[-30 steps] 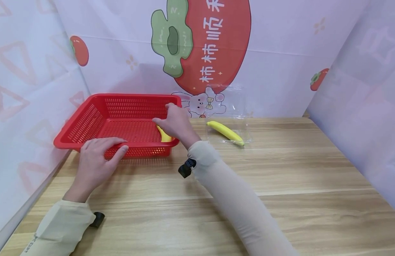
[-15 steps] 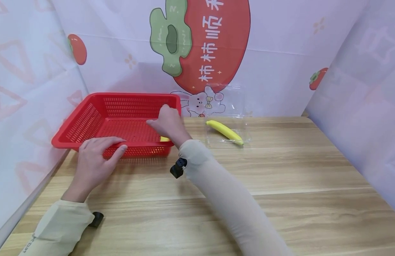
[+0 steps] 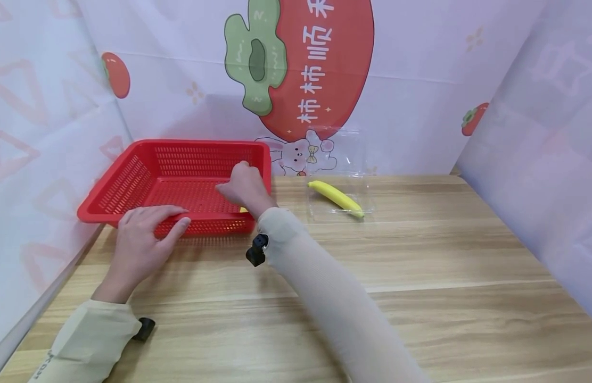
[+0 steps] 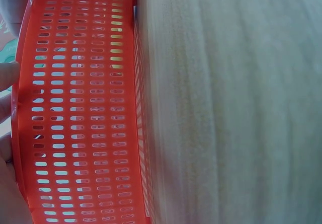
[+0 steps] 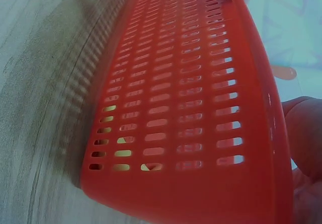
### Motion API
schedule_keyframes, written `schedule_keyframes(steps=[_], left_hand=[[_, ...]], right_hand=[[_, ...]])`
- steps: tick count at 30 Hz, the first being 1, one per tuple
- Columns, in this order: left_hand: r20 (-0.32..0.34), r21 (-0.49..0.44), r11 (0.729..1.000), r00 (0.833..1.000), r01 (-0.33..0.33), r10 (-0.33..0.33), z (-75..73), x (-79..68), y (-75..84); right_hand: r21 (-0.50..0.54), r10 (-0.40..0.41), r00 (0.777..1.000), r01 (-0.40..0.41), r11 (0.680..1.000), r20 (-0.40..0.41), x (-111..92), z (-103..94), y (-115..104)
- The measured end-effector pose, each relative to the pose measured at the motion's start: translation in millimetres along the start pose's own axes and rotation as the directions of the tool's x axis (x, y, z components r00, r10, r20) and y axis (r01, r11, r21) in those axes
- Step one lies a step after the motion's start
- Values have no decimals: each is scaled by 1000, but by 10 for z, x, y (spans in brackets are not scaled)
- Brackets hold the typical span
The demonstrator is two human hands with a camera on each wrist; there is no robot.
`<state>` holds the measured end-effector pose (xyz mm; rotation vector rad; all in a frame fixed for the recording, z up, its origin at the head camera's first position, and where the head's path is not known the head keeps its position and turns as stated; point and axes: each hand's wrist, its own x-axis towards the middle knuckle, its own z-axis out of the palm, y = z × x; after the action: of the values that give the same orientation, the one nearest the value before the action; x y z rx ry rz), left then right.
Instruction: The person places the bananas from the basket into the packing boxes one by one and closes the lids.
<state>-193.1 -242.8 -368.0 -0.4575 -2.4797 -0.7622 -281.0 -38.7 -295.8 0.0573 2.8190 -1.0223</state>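
At far left, the left hand grips the near rim of the basket; the right hand, fingers hidden, hold undeterminable, partly covers a yellow item inside. Pickup appears underway; lifting likely requires secure grasp.

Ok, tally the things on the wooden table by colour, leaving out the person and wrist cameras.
Red: 1 (slotted plastic basket)
Yellow: 2 (long curved banana; mostly hidden piece inside the basket)
Clear: 1 (open plastic box)
Total: 4
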Motion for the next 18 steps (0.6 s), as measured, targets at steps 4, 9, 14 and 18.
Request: schedule_keyframes(steps=[4, 9, 14, 18], left_hand=[[-1, 1, 1000, 1000, 2, -2, -4, -4, 2], [1, -1, 1000, 1000, 6, -6, -10, -4, -3], [8, -3, 1000, 1000, 12, -12, -11, -3, -1], [13, -2, 1000, 1000, 17, -17, -14, 0, 1]], right_hand=[[-48, 31, 999, -30, 998, 35, 15, 6, -36], [-95, 36, 997, -30, 995, 70, 24, 21, -46], [-104, 47, 995, -38, 994, 84, 37, 54, -35], [-110, 47, 995, -37, 993, 90, 51, 80, -30]])
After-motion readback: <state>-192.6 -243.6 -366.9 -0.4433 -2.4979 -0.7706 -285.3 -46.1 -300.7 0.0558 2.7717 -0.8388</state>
